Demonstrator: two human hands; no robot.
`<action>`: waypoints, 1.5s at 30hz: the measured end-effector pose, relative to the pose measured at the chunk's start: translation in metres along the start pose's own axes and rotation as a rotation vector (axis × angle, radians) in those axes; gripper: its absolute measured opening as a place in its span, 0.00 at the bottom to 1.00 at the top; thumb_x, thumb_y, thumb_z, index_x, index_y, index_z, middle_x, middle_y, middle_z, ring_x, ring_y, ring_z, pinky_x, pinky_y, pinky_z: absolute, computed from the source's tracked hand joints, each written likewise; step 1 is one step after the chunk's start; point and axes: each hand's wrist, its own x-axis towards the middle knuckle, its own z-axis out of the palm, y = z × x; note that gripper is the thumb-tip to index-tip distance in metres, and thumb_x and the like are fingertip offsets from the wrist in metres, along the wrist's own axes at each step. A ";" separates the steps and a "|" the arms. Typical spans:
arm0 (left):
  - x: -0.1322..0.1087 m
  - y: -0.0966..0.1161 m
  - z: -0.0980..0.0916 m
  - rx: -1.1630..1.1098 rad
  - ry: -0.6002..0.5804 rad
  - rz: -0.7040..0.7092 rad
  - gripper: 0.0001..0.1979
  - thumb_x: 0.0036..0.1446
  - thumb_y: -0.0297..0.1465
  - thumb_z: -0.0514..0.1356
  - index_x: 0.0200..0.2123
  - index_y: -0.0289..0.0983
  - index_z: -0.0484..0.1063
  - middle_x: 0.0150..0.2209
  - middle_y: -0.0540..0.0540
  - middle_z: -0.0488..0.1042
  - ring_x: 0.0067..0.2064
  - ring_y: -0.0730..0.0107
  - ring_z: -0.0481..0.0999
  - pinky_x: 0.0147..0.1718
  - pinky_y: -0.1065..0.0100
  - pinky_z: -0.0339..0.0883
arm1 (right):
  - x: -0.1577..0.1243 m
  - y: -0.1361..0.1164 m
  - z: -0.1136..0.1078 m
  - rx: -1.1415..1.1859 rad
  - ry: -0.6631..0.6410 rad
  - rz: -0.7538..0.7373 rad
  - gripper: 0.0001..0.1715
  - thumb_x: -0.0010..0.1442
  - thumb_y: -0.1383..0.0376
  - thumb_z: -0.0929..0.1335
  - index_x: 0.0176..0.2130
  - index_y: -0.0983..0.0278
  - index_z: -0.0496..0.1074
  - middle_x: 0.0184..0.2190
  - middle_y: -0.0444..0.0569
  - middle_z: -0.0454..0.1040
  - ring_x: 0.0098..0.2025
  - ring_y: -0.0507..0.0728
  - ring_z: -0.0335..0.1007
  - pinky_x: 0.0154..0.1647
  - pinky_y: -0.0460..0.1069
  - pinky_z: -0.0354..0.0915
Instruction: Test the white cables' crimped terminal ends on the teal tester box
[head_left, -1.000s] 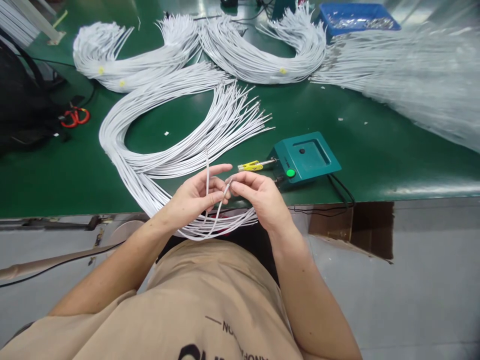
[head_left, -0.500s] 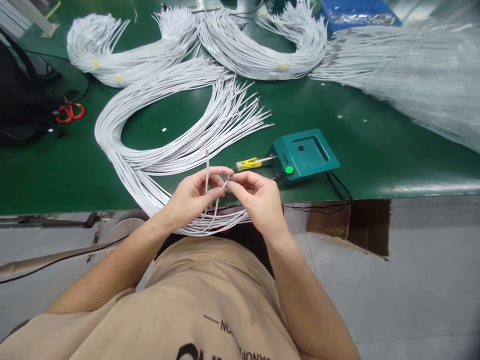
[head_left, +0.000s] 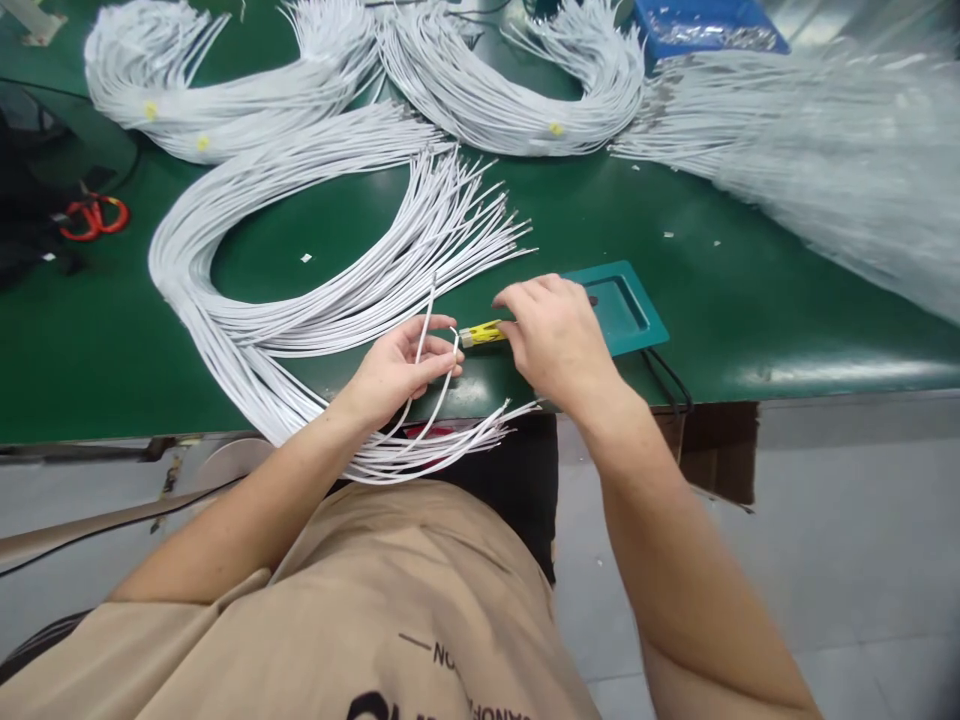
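My left hand point(head_left: 397, 370) is closed in a pinch on a thin white wire point(head_left: 444, 388), whose bent upper end is beside the metal tip of a yellow piece point(head_left: 482, 333). Another white wire point(head_left: 425, 325) rises between the fingers of this hand. The yellow piece sits on the rod of a green device point(head_left: 619, 300). My right hand point(head_left: 559, 335) is curled over the rod, thumb and forefinger at the back of the yellow piece. It hides the rod and the device's green button. Several more white wires point(head_left: 450, 455) hang over the table edge at my lap.
A large curved bundle of white wires point(head_left: 187, 250) lies on the green table point(head_left: 592, 205), with more bundles point(head_left: 480, 105) behind. Bagged wires point(head_left: 817, 140) lie at right, beside a blue tray point(head_left: 712, 45). Red-handled scissors point(head_left: 94, 217) lie at left. A cardboard box point(head_left: 724, 455) stands below the table.
My right hand has left the wire end and moved right, over the rod of the green device. My left hand still holds the wire, now beside the yellow piece's tip.
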 end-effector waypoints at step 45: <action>0.004 -0.002 -0.010 0.193 0.025 0.031 0.20 0.44 0.28 0.67 0.42 0.37 0.66 0.29 0.52 0.71 0.27 0.76 0.74 0.22 0.78 0.65 | -0.019 -0.052 0.003 0.274 0.000 0.023 0.11 0.65 0.67 0.60 0.36 0.64 0.71 0.36 0.51 0.75 0.40 0.59 0.65 0.41 0.53 0.56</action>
